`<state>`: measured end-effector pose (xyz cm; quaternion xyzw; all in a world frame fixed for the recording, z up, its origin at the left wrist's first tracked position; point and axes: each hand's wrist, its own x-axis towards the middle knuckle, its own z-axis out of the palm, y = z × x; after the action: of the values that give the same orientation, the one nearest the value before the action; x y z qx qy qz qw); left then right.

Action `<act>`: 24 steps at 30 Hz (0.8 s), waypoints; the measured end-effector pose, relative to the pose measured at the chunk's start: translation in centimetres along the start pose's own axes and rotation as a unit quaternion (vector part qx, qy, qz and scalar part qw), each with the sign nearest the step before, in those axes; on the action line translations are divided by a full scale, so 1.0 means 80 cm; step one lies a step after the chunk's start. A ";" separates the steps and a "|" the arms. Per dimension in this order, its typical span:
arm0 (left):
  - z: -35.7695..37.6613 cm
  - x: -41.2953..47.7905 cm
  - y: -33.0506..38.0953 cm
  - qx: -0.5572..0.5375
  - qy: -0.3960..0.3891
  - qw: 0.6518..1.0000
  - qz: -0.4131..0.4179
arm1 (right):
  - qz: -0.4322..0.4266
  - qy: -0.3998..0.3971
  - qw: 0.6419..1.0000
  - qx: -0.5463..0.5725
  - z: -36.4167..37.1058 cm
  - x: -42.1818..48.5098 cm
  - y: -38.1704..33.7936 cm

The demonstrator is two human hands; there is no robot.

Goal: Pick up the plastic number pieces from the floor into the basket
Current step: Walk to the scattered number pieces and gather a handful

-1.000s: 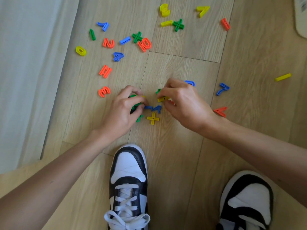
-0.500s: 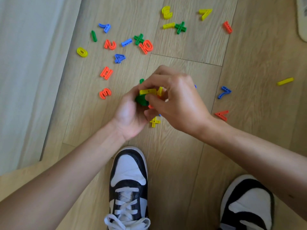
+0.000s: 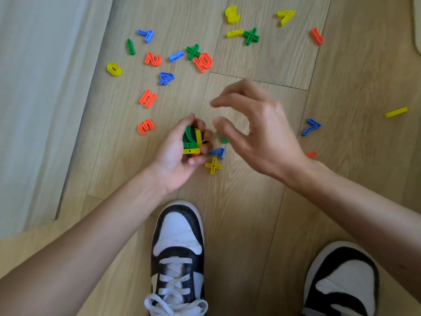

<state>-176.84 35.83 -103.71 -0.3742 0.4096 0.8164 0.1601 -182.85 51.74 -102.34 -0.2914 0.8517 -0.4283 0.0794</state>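
At the centre of the frame the left hand (image 3: 180,153) is cupped palm-up, its grip closed around a small bundle of green and yellow plastic number pieces (image 3: 192,139). Just right of it the right hand (image 3: 255,131) hovers above the light wooden plank floor (image 3: 262,201) with a spread, empty grip, thumb and forefinger apart; it is blurred. Below the two hands, on the floor, lie a blue plastic number piece (image 3: 218,153) and, just beneath it, a yellow plastic plus sign (image 3: 213,165). A green piece (image 3: 224,139) shows partly under the right thumb. More loose pieces are scattered across the upper half of the frame: an orange 3 (image 3: 146,127) and an orange equals sign (image 3: 148,98) to the left, a yellow 0 (image 3: 114,69) in the upper left, an orange 10 (image 3: 203,62) at top centre, a blue 7 (image 3: 311,126) and a yellow bar (image 3: 396,112) to the right. Two black-and-white sneakers (image 3: 177,254) stand at the bottom of the frame. No basket is in view.
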 end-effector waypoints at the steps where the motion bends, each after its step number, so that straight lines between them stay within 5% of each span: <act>1: -0.004 0.000 0.000 0.058 0.019 0.998 0.028 | 0.035 -0.034 0.998 -0.026 0.003 -0.002 0.009; 3: -0.015 0.001 0.001 0.224 0.048 0.966 0.123 | 0.072 -0.143 0.980 -0.118 0.014 -0.009 0.018; 4: -0.021 0.002 0.001 0.337 0.056 0.921 0.187 | 0.070 -0.184 0.966 -0.168 0.021 -0.014 0.019; 7: -0.036 0.005 0.001 0.633 0.029 0.708 0.313 | 0.039 -0.225 0.941 -0.250 0.038 -0.021 0.015; 11: -0.037 0.006 -0.016 0.769 0.020 0.560 0.306 | 0.023 -0.194 0.946 -0.258 0.051 -0.026 0.009; 19: -0.031 -0.003 -0.029 0.824 0.033 0.478 0.302 | 0.039 -0.190 0.953 -0.231 0.060 -0.031 0.010; 24: -0.030 0.000 -0.027 0.838 0.018 0.460 0.294 | 0.058 -0.170 0.965 -0.191 0.059 -0.031 0.014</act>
<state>-174.46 35.28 -105.80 0.0671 0.9852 0.0729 0.1398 -179.49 50.44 -106.43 -0.3201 0.9069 -0.1965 0.1910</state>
